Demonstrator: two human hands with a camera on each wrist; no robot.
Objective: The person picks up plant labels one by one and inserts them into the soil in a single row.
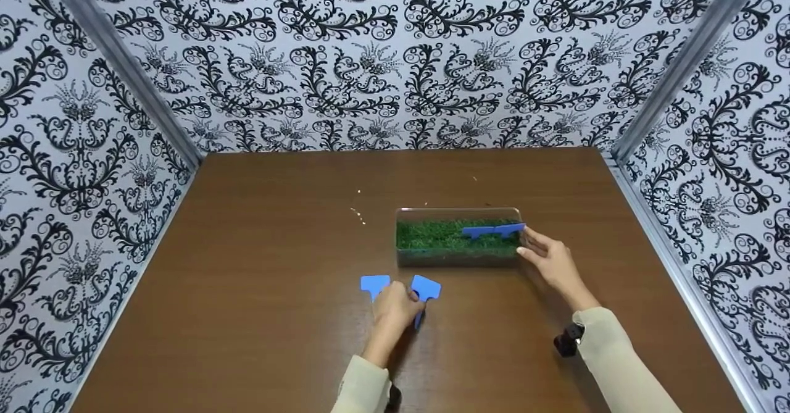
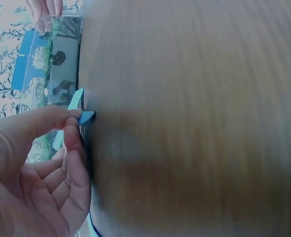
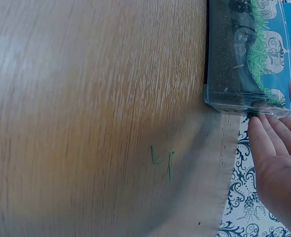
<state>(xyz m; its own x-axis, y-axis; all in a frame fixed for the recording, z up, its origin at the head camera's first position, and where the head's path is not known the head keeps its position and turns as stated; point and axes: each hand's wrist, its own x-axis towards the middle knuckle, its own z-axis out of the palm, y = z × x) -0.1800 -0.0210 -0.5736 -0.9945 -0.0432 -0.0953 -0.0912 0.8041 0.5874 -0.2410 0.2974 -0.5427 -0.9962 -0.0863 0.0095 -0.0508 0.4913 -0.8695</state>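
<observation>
In the head view a clear rectangular box [image 1: 460, 258] holds green artificial grass [image 1: 432, 235]. Two blue T-shaped plant labels stand in its right half, one [image 1: 478, 232] beside the other [image 1: 511, 229]. My left hand [image 1: 395, 305] is in front of the box, thumb and index finger pinching a blue plant label [image 1: 427, 287]; the left wrist view shows the pinched part [image 2: 86, 117]. Another blue label [image 1: 374, 283] lies just left of that hand. My right hand [image 1: 551, 263] is at the box's right end, its fairly straight fingers [image 3: 276, 140] against the end wall.
The brown wooden table [image 1: 265, 277] carries pale specks [image 1: 358, 215] left of the box. A green mark [image 3: 161, 160] shows on the wood in the right wrist view. Patterned walls [image 1: 370, 61] with metal corner posts enclose the back and sides.
</observation>
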